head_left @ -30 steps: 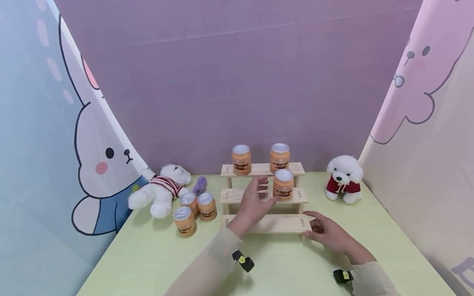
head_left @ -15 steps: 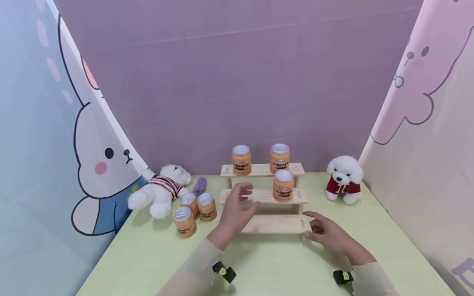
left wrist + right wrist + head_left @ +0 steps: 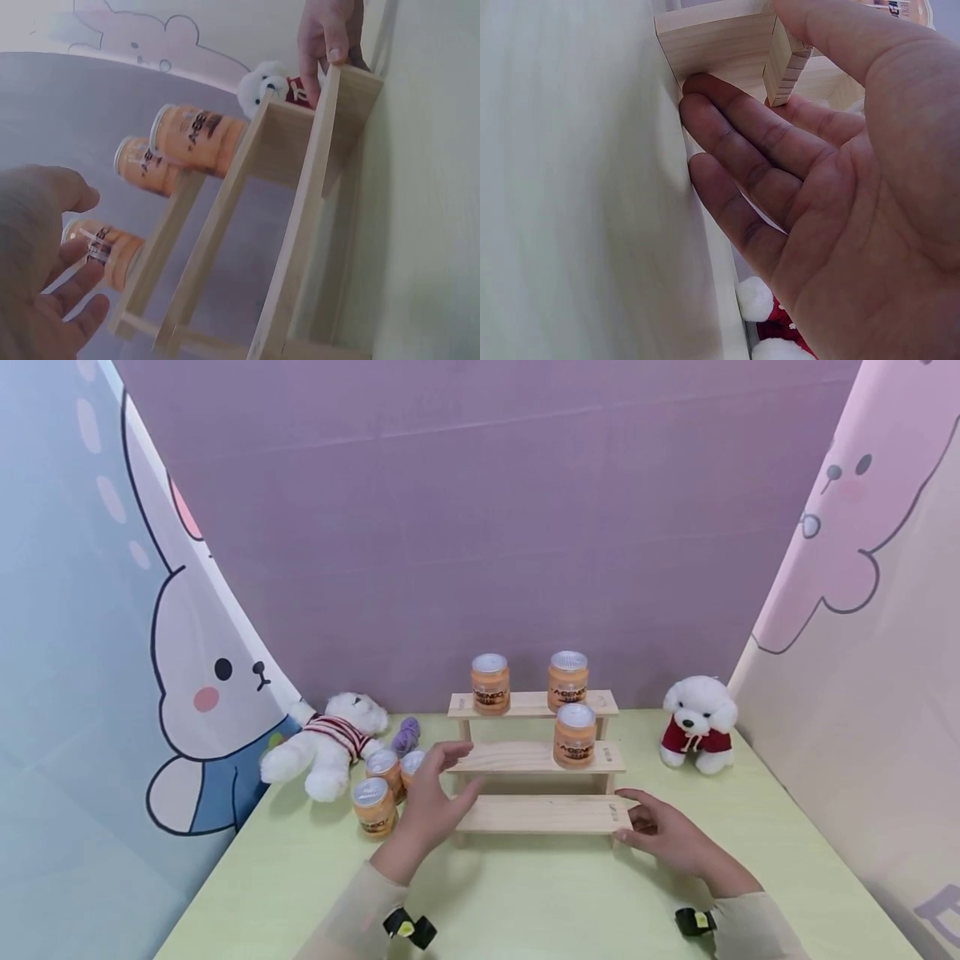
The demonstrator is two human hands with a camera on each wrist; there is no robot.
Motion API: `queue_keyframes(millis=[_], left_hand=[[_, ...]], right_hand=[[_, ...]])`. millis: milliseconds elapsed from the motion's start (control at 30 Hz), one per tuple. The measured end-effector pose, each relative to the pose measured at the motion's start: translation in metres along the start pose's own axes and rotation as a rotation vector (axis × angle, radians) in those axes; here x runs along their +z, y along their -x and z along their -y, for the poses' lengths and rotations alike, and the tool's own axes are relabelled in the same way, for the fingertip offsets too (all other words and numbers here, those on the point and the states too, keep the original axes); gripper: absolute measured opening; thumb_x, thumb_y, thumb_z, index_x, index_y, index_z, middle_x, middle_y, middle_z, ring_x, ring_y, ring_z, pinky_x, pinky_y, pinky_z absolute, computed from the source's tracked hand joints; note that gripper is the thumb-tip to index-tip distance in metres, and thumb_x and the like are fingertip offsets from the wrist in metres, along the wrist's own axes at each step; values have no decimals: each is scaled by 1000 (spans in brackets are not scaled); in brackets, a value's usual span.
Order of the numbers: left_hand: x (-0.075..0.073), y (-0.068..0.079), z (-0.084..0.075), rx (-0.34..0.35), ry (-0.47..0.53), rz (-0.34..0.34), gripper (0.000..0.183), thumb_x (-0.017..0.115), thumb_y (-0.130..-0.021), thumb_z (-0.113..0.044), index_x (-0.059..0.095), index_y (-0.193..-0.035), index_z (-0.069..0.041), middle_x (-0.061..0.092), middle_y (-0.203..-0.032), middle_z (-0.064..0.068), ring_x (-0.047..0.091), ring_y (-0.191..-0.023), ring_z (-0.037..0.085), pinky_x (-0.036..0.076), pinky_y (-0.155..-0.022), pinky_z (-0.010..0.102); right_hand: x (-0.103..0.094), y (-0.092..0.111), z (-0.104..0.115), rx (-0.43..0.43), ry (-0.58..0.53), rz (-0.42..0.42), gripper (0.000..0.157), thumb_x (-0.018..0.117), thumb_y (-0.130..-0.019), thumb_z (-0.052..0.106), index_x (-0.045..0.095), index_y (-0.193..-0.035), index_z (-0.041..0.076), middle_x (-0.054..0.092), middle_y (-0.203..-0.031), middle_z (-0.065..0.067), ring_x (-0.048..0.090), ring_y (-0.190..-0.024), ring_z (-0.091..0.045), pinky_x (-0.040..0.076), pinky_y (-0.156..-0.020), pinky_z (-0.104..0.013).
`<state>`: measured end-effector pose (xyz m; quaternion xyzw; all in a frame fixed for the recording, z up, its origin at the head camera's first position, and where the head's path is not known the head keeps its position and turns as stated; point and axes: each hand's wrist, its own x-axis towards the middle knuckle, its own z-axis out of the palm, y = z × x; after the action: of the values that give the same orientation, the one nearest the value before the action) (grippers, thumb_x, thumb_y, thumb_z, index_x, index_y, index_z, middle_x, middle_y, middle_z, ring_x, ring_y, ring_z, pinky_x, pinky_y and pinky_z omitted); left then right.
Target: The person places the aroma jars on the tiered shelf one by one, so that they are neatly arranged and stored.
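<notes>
A three-step wooden display stand (image 3: pixel 540 815) stands on the table. Two orange cans with silver lids, a left can (image 3: pixel 491 689) and a right can (image 3: pixel 567 683), stand on its top step; a third can (image 3: pixel 575 742) is at the right of the middle step. My left hand (image 3: pixel 429 806) holds nothing, fingers and thumb spread apart, left of the stand and partly in front of the loose cans. At the right end of the lowest step, my right hand (image 3: pixel 663 833) grips the board (image 3: pixel 787 67) between thumb and index finger; its other fingers (image 3: pixel 739 142) extend beneath.
Several orange cans (image 3: pixel 375 810) are grouped on the table (image 3: pixel 525 893) at the left. Behind them lie a white plush toy (image 3: pixel 330 747) in a striped top and a purple yarn bundle (image 3: pixel 407 737). A white plush dog (image 3: pixel 697 722) in red sits at right.
My left hand has moved away from the can on the middle step, leftward and slightly down, toward the loose cans. That can stays on the step. My right hand keeps its place.
</notes>
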<state>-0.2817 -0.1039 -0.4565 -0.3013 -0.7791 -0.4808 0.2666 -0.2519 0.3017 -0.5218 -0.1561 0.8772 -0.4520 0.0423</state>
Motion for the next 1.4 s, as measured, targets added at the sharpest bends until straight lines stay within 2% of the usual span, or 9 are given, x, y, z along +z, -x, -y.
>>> queue_keyframes(millis=[200,400,500,633,767,967,1067,1300,1400], left_hand=[[-26,15,9,-39,-50,-34,54,84,-86,-1,61,-135,-5,65,-135,5,58,-131,27,47,-108,54],[-49,25,18,-94,-3,-19,60,83,-85,4,57,-139,-4,61,-133,12,66,-110,24,61,-86,38],[-63,32,29,-77,-46,-14,64,85,-83,5,56,-139,-3,60,-136,12,63,-117,27,56,-96,33],[-86,43,47,-70,-168,-48,68,90,-78,0,59,-138,-4,60,-141,9,52,-133,29,36,-113,27],[-102,55,61,-115,-192,-64,70,90,-79,-2,57,-140,-3,59,-141,12,51,-134,33,36,-115,34],[-110,65,76,-226,-164,-27,77,89,-85,-15,48,-150,-2,51,-152,18,44,-141,41,33,-114,66],[-109,68,84,-268,-126,-12,81,90,-85,-12,45,-152,0,47,-154,20,42,-142,43,31,-114,67],[-110,76,99,-368,-93,0,84,90,-84,-8,41,-151,3,50,-146,24,48,-134,43,44,-106,65],[-111,77,102,-422,-87,29,84,89,-85,-10,39,-151,4,52,-143,25,50,-133,42,45,-108,64]], right_hand=[[1,0,-1,-13,1,5,74,77,-97,30,40,-155,2,74,-108,-2,69,-100,-23,54,-85,-28],[0,0,-2,-19,7,-1,75,77,-98,30,40,-156,2,74,-108,-3,70,-100,-23,55,-86,-28],[0,0,-1,-15,13,-4,75,77,-98,31,40,-156,1,74,-108,-3,70,-100,-23,55,-86,-28],[1,0,0,-7,3,4,75,77,-98,31,39,-156,1,74,-109,-3,69,-101,-24,55,-86,-28],[1,1,1,-6,-1,7,75,77,-97,30,40,-156,1,74,-109,-3,69,-101,-24,55,-86,-29],[0,1,0,-9,4,2,74,77,-98,31,40,-156,3,73,-108,-3,70,-101,-22,55,-87,-29],[0,1,0,-5,0,3,74,77,-98,31,40,-156,3,73,-108,-3,69,-101,-23,54,-87,-29],[0,0,-2,-10,-4,2,74,78,-97,31,41,-155,3,74,-108,-3,69,-101,-21,54,-87,-29],[-1,0,-2,-13,-9,5,74,77,-98,30,40,-155,2,74,-108,-3,69,-100,-22,54,-86,-28]])
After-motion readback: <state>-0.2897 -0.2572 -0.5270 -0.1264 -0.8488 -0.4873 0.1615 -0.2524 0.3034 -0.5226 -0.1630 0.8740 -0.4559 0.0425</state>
